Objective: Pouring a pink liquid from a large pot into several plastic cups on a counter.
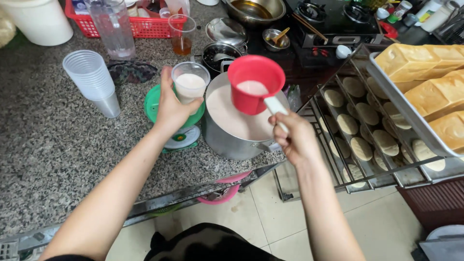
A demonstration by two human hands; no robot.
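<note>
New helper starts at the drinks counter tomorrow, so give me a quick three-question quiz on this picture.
1. True or false: the left hand holds a clear plastic cup with pale liquid in it.
2. What does the right hand hold? A) a whisk B) a red ladle with a white handle C) a kettle
3. Fill in: the cup sits over a green ____ beside the steel pot.

Key: 1 true; 2 B; 3 scale.
</note>
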